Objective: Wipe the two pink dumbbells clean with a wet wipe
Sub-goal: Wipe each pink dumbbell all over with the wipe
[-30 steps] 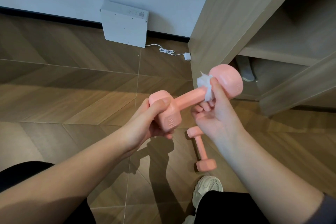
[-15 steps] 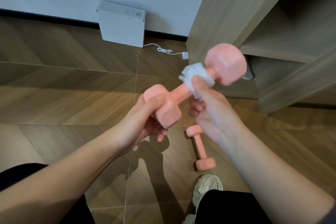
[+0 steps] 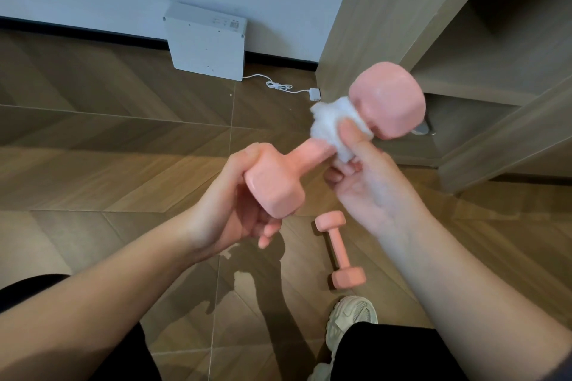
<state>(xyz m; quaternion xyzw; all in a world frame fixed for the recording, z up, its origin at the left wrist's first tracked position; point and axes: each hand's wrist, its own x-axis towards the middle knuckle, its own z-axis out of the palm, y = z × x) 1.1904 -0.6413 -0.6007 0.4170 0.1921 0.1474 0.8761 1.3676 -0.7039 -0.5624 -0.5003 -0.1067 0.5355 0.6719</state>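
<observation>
I hold one pink dumbbell (image 3: 312,151) up in the air, slanting from lower left to upper right. My left hand (image 3: 235,207) grips its near head from below. My right hand (image 3: 368,182) pinches a crumpled white wet wipe (image 3: 331,124) around the bar, thumb on top, right up against the far head. A second pink dumbbell (image 3: 339,249) lies flat on the wooden floor below my hands, untouched.
A wooden cabinet (image 3: 464,49) with open shelves stands at the right, close to the raised dumbbell head. A white flat box (image 3: 205,42) leans on the wall, its cable (image 3: 278,86) trailing on the floor. My pale shoe (image 3: 351,318) is just below the floor dumbbell.
The wipe has slid up the bar from its middle to the far head. The held dumbbell has tilted and shifted slightly in my left hand.
</observation>
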